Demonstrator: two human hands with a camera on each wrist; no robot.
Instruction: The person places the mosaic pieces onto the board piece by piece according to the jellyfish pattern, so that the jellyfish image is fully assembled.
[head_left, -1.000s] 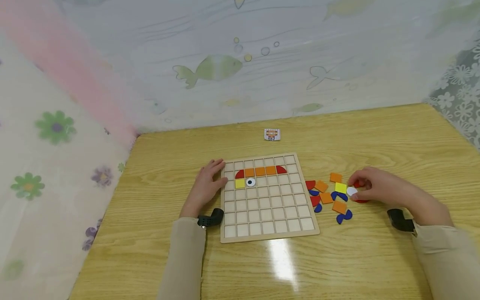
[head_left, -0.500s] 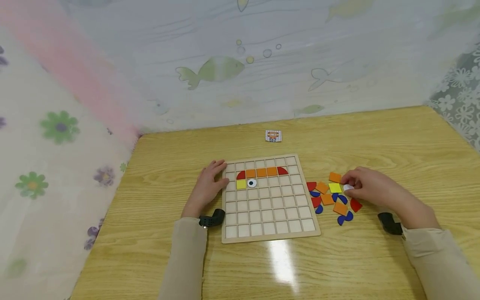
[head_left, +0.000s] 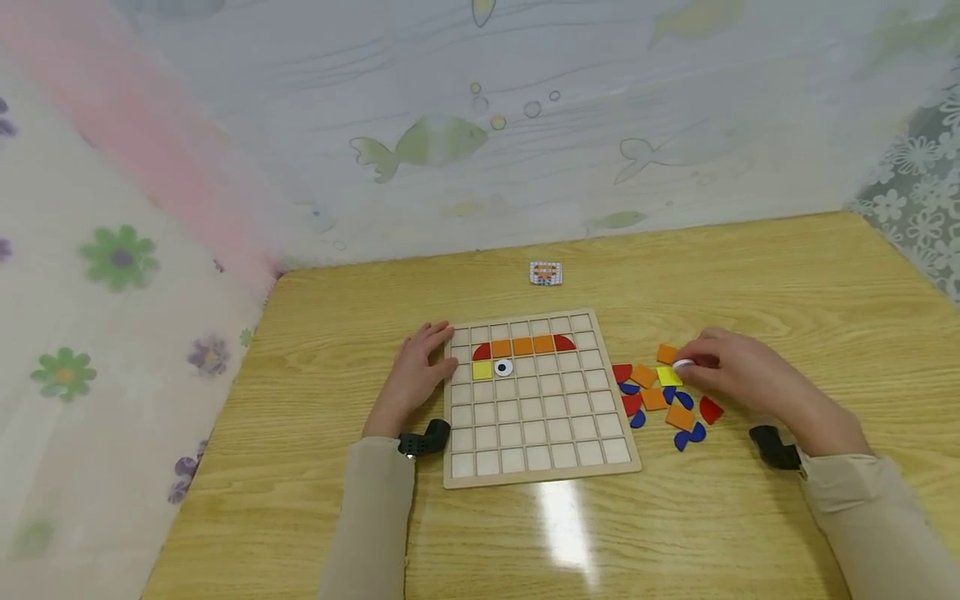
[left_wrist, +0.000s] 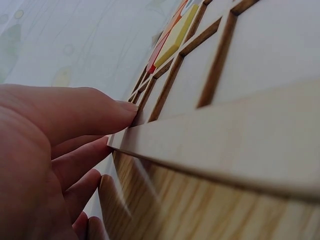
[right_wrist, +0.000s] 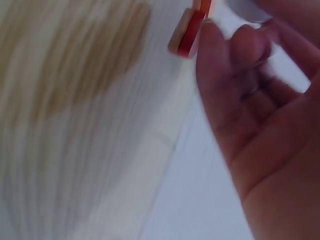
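My right hand (head_left: 738, 375) pinches a white round piece (head_left: 681, 365) between thumb and fingers, over the loose pieces right of the board. In the right wrist view that white piece (right_wrist: 247, 10) shows partly behind the fingers. My left hand (head_left: 414, 371) rests at the left edge of the wooden grid board (head_left: 540, 481), thumb on the rim and fingers extended along the side. On the board lie a row of orange squares (head_left: 522, 346) with a red quarter-round (head_left: 482, 352) at each end, a yellow square (head_left: 482, 370) and a round eye piece (head_left: 503, 367).
Right of the board lie loose pieces: orange squares (head_left: 680, 417), a yellow square (head_left: 666, 377), red pieces (head_left: 710, 410) and blue half-rounds (head_left: 698, 432). A small picture card (head_left: 546, 272) lies behind the board. A patterned curtain (head_left: 525, 183) hangs along the table's back.
My right hand has picked up the white round piece and moved it left, over the yellow square; a red piece beneath the hand is uncovered. My left hand stays at the board's edge.
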